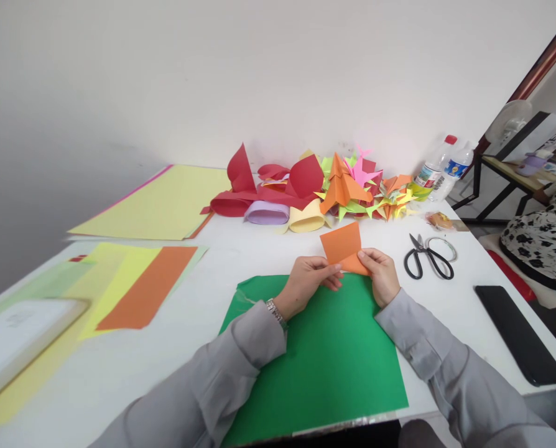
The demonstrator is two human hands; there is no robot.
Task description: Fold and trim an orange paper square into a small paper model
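Note:
A small folded orange paper (341, 245) is pinched between both my hands above a green sheet (324, 361) that lies flat on the white table (240, 255). My left hand (308, 281) grips its lower left edge with closed fingers. My right hand (381, 274) holds its lower right corner, thumb on top. The paper's upper flap stands up, tilted slightly to the left. Grey sleeves cover both my arms, and a metal watch shows at my left wrist.
Black scissors (426, 256) lie right of my hands, a dark flat phone (519, 333) farther right. Folded paper figures (319, 186) pile up at the back, with two bottles (441, 167). Yellow sheets (161, 202) and an orange sheet (147, 287) lie left. A person's patterned clothing (543, 242) shows at right.

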